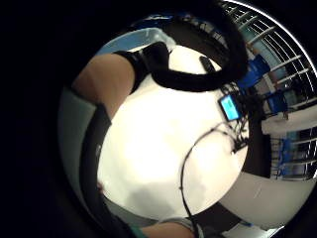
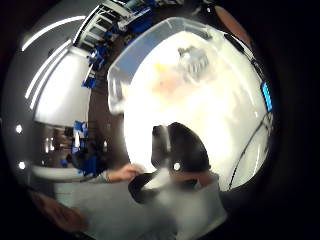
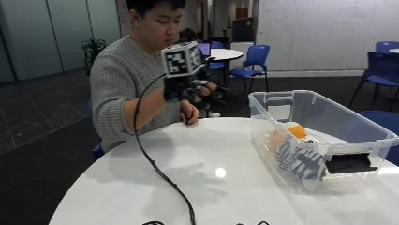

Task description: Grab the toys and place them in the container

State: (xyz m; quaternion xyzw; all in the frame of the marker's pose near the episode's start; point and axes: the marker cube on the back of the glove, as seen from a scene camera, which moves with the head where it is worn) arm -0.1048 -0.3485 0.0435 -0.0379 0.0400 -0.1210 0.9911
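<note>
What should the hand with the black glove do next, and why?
Probably just come down and rest on the white table. The gloved hand hangs raised and holds nothing, the toys already lie in the clear container, and no toy shows on the table.

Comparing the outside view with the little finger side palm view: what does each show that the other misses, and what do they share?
Only the outside view shows the gloved right hand raised above the table, holding nothing, and the toys lying inside the clear container. Only the little finger side palm view shows a small lit blue screen near the table's edge. Both show the round white table.
</note>
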